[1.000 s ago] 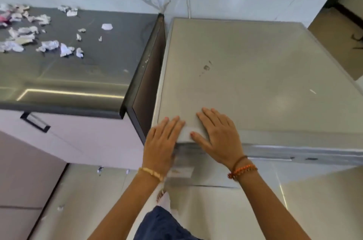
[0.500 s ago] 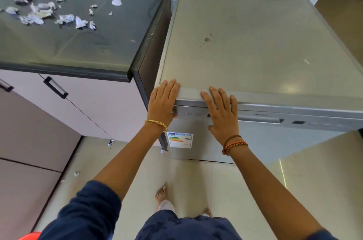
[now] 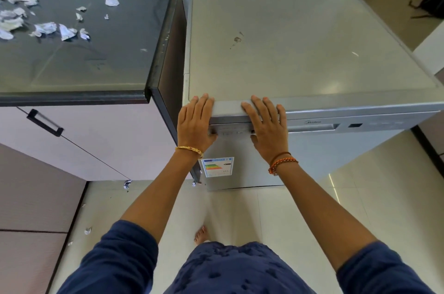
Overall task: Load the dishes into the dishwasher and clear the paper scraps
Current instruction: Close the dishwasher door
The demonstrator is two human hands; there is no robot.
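Nearest, a dark blue garment and two blue sleeves filled the bottom of the view, with a bare foot (image 3: pixel 201 236) on the pale tiled floor (image 3: pixel 300 216) — a few paper bits (image 3: pixel 88 230) lay there by the cabinet base. Both forearms reached up to the dishwasher (image 3: pixel 300 36), whose door stood closed. The left hand (image 3: pixel 195 123), wearing a gold bangle (image 3: pixel 189 150), lay flat with fingers extended over the front top edge at the left corner, the thumb down by the control strip; it gripped nothing. The right hand (image 3: pixel 268 127), with orange and brown thread bands (image 3: pixel 282 162) at the wrist, lay just beside it, fingers spread flat over the same edge, palm across the button panel, likewise grasping nothing. Below them an energy label (image 3: pixel 218 166) was stuck on the door. To the left, close beside the machine, stood a dark counter (image 3: pixel 96 53) over pale cabinets with a black handle (image 3: pixel 45 123). Farther back — at the counter's far left — the paper scraps (image 3: pixel 48 29) lay scattered, well apart from both hands. No dishes showed.
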